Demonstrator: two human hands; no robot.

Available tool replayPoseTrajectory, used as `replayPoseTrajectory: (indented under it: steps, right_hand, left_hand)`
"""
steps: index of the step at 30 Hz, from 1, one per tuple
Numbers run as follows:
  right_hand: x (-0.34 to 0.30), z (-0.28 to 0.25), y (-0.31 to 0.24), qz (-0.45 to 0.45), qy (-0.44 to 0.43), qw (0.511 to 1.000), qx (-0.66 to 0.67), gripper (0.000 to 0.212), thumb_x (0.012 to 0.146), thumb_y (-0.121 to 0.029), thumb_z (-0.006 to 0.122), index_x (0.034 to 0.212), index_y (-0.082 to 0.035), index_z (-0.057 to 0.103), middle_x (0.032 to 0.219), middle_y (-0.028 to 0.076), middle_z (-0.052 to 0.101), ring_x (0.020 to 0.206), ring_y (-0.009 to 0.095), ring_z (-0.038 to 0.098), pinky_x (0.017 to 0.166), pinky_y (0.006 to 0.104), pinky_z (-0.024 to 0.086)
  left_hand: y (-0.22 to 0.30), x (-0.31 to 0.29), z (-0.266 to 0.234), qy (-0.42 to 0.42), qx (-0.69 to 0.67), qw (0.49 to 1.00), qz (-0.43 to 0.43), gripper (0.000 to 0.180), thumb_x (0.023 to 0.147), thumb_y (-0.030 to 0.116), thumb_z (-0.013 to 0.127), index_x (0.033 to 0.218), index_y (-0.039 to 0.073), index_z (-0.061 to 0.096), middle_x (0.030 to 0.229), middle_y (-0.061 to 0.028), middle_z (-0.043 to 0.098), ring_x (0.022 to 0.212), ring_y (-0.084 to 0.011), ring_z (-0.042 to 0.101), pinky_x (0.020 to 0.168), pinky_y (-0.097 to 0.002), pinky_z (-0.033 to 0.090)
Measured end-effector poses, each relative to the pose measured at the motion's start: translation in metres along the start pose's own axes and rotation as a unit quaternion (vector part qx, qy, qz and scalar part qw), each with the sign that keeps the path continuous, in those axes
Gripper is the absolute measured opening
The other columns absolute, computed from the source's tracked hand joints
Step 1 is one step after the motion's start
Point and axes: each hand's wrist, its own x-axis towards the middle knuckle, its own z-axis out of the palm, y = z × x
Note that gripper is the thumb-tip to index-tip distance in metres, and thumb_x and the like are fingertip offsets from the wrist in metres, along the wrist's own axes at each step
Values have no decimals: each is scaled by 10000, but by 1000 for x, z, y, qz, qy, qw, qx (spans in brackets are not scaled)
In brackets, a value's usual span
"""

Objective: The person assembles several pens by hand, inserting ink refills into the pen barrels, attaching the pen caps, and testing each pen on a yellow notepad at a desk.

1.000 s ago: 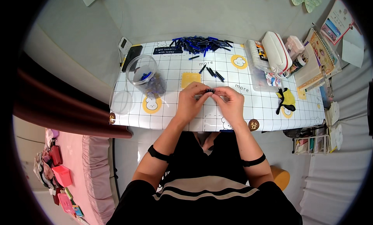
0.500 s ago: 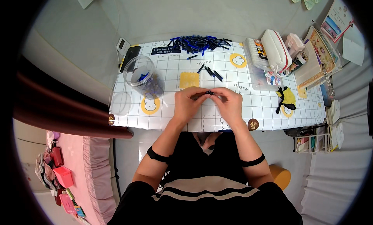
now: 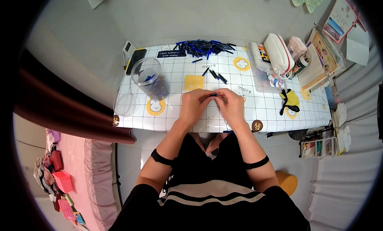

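At the near middle of the table, my left hand point(image 3: 193, 106) and my right hand point(image 3: 231, 106) meet with thumbs and fingertips pinched together. Between them is a small dark blue piece point(image 3: 214, 95), mostly covered by the fingers; it looks like one of the short tubes on the table. Just beyond my hands lie several loose dark tubes point(image 3: 218, 76), resembling ink cartridges. A large pile of blue and black tubes point(image 3: 203, 48) is heaped at the table's far edge. Left of my hands, a clear jar point(image 3: 162, 70) holds many small blue pieces, its mouth uncovered.
A clear round lid point(image 3: 125, 104) lies by the jar. Behind it is a black phone point(image 3: 135, 61). On the right are a clear plastic box point(image 3: 255, 73), a white pencil case point(image 3: 278, 53), a pen holder point(image 3: 302, 62) and a yellow-and-black cloth item point(image 3: 290, 100). The table point(image 3: 179, 121) has a grid-patterned cover.
The whole view has shifted slightly. My hands stay pinched together around the small piece, with the right fingers drawn a little closer in; the tubes and jar stay in place.
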Motion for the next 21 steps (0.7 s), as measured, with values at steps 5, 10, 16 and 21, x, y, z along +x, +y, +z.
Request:
replayPoseTrajectory:
  steps: [5, 10, 16, 21]
  right_hand:
    - [0, -10, -13, -40, -33, 998, -40, 161, 628, 0, 570, 780, -31, 526, 689, 92, 556, 613, 200, 559, 520, 246, 444]
    - [7, -13, -38, -18, -77, 996, 44, 153, 644, -1, 567, 790, -34, 531, 704, 77, 569, 640, 171, 575, 527, 221, 449]
    - [33, 2, -63, -52, -118, 980, 154, 155, 656, 13, 558, 806, -15, 526, 717, 74, 580, 665, 159, 581, 590, 226, 453]
    - [61, 22, -73, -72, -95, 973, 196, 162, 658, 21, 546, 815, -7, 517, 739, 88, 575, 701, 162, 576, 623, 229, 457]
  left_hand:
    - [6, -4, -11, -19, -21, 999, 35, 126, 629, 4, 603, 752, 1, 573, 709, -77, 576, 635, -143, 569, 566, -213, 444]
    - [11, -9, -40, -29, -76, 995, 59, 128, 616, 15, 620, 723, -4, 554, 696, -66, 563, 628, -139, 565, 557, -210, 438]
    - [28, -8, -73, 34, -129, 988, 72, 179, 638, -26, 592, 810, -5, 545, 710, -58, 551, 628, -101, 528, 584, -199, 427]
    - [32, 8, -92, 103, -37, 987, 117, 210, 670, -47, 553, 879, -36, 533, 785, -76, 545, 706, -109, 532, 641, -195, 426]
